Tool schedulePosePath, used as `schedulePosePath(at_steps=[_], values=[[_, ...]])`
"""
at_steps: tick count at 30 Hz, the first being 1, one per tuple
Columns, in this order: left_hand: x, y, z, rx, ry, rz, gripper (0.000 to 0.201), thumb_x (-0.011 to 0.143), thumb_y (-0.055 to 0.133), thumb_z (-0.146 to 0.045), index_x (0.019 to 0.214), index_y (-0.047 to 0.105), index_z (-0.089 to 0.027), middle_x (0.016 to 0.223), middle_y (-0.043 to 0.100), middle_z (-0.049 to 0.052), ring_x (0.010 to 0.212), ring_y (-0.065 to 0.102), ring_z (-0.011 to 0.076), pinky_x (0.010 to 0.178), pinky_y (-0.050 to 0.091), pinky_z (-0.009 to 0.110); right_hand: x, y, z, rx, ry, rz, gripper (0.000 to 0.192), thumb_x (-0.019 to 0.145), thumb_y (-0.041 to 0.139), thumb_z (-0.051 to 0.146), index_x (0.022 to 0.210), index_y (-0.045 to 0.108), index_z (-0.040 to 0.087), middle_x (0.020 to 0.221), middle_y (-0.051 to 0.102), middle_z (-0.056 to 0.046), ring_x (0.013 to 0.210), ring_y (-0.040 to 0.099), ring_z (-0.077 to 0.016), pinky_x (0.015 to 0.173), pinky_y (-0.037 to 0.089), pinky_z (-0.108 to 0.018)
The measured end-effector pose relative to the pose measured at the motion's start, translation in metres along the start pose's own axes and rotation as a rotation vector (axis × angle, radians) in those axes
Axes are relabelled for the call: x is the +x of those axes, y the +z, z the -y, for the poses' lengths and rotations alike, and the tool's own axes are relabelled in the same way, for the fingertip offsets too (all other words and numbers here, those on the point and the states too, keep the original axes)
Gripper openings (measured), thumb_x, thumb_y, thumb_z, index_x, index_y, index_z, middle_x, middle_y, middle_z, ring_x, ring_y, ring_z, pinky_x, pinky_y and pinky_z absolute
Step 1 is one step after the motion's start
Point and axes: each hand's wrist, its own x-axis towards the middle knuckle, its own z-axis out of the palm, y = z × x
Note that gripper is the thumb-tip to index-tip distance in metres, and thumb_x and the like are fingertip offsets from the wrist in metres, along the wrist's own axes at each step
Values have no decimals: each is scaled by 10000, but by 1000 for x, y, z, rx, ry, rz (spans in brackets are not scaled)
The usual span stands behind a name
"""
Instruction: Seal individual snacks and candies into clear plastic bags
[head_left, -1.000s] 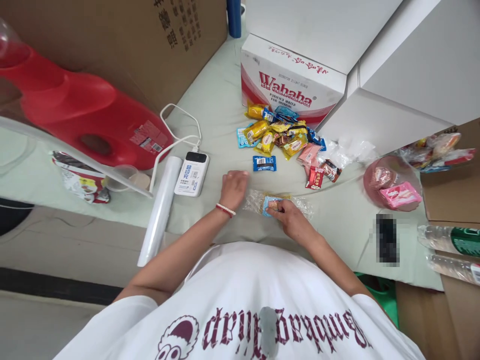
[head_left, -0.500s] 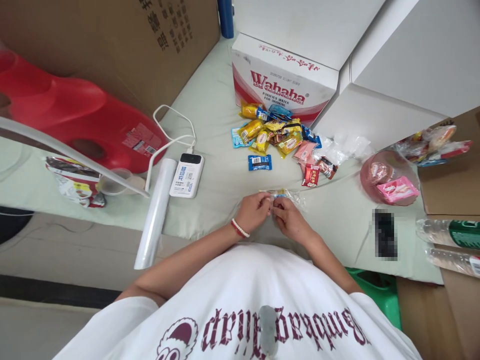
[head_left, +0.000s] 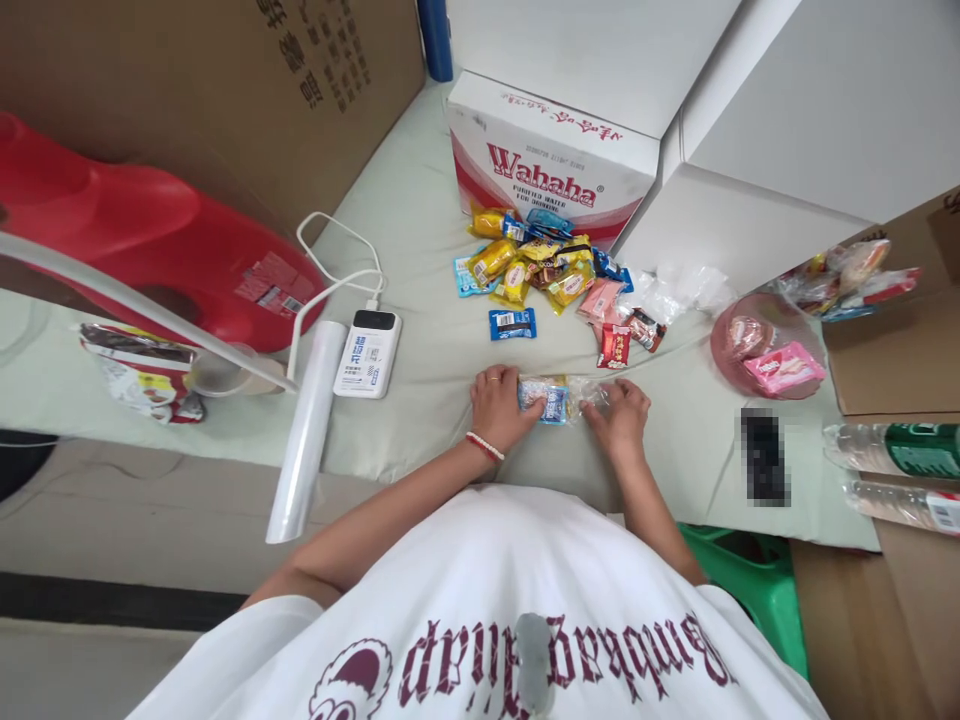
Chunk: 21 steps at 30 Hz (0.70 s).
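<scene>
**Two hands press on a little clear bag of snacks**

The left hand [head_left: 499, 405] is closed on one end of the clear bag [head_left: 559, 398]. The right hand [head_left: 621, 418] lies flat with spread fingers on the other end. The bag lies on the pale green table [head_left: 427, 250] between the two hands, close to the table's near edge. Inside it sits a small blue packet and something yellow.

Now the other things, big ones first. A big brown cardboard box [head_left: 225, 90] stands at the far left. A big red jug [head_left: 150, 250] lies on its side in front of it. A white and red box marked Wahaha [head_left: 547, 165] stands at the back. A long white roll [head_left: 304, 430] lies near the table's edge, just beside a white power bank [head_left: 367, 352] with a white cable. A pink bag [head_left: 772, 350] sits to the right. A pile of small snack packets [head_left: 540, 265] lies in front of the Wahaha box, well apart from the hands. One blue packet [head_left: 512, 323] lies alone, nearer the hands.
</scene>
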Motion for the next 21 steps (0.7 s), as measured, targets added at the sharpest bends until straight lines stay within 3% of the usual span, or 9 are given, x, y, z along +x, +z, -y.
schedulePosePath(at_steps=[2,4,9,11,14,18,21], values=[[3,-2,-2,-24,-5,69,417,785,800,-431,1090,637,-198,1208,635,153,1182,556,372,961,466,492,1,-6,8,59,-22,85,147,947,626,352,979,647,210,1034,600,-119,968,566,-281,893,507,-459],[5,-3,-5,-89,4,118,329,804,769,-400,1009,596,-209,1100,643,119,1081,601,325,902,487,444,-3,-9,27,121,-76,140,110,984,567,316,951,630,232,960,600,-82,891,574,-245,832,519,-393],[0,-2,-13,-268,1,120,243,802,686,-284,944,495,-234,906,608,52,880,625,261,778,503,394,-12,-3,64,290,-245,306,323,1017,430,206,1273,623,239,1170,640,-128,1112,614,-253,1002,532,-421],[-6,-2,-11,-429,54,124,294,780,675,-259,1001,483,-233,968,610,55,904,625,245,784,527,384,-11,-2,61,359,-260,344,416,1008,455,222,1412,556,230,1339,597,-153,1262,577,-262,1094,501,-459],[-16,-2,-11,-719,230,276,403,790,643,-241,1156,474,-228,1104,623,81,972,639,231,810,564,379,-9,-7,49,392,-227,348,515,1004,548,338,1504,486,230,1489,522,-164,1400,500,-277,1171,449,-497],[-23,-3,-19,-895,382,446,553,759,650,-172,1286,496,-231,1216,649,113,1094,646,261,852,571,388,-12,-11,38,373,-134,303,488,1017,536,430,1467,535,240,1436,593,-153,1349,553,-286,1153,460,-509],[-23,-11,-15,-965,364,491,561,820,641,-193,1358,498,-253,1310,627,120,1163,637,250,823,588,349,-2,-27,18,405,4,207,473,1008,542,491,1412,573,245,1322,676,-124,1187,645,-272,1049,526,-455]])
